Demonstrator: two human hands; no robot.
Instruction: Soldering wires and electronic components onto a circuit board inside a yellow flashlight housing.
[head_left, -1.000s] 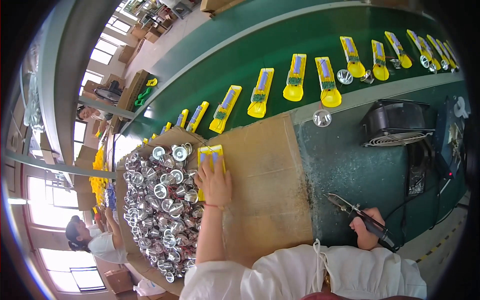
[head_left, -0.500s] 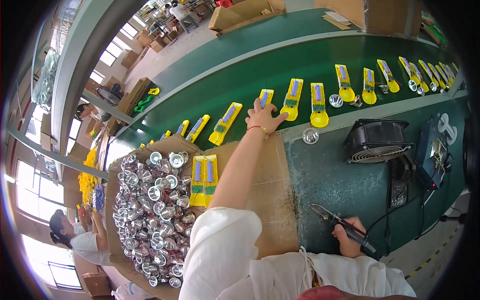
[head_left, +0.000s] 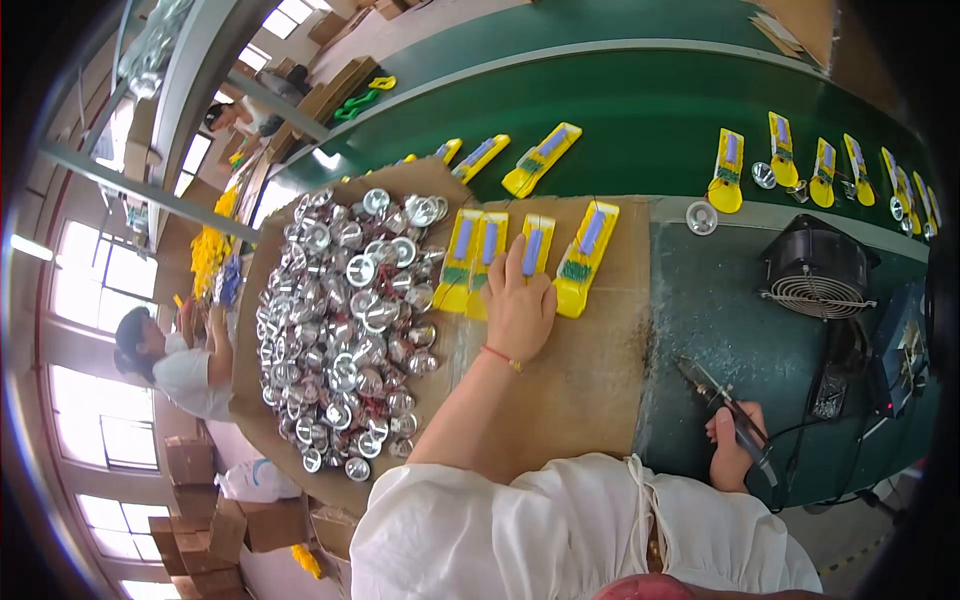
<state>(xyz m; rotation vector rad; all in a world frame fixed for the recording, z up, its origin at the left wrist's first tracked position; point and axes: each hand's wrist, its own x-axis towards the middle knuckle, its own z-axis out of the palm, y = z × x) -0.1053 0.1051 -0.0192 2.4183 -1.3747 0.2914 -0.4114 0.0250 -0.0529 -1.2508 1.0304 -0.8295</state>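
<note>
My left hand [head_left: 519, 305] lies flat on a brown cardboard sheet [head_left: 590, 380], fingers spread over a row of yellow plastic parts [head_left: 480, 245] with blue inserts; one more yellow part [head_left: 587, 258] lies just right of the fingers. It grips nothing that I can see. A heap of shiny silver round metal caps [head_left: 350, 320] fills the cardboard to the hand's left. My right hand [head_left: 735, 455] is closed around a dark pen-shaped soldering tool [head_left: 725, 405] over the green bench.
A green conveyor belt [head_left: 640, 120] carries more yellow parts [head_left: 540, 160] and single silver caps [head_left: 701, 217]. A black fan [head_left: 815, 270] sits on the right. Another person in white [head_left: 175, 365] sits at far left; cardboard boxes [head_left: 215, 520] stack below.
My left arm came back from the belt, where it reached for a yellow part, to the cardboard. More yellow parts now lie in the row there. The right hand kept its tool.
</note>
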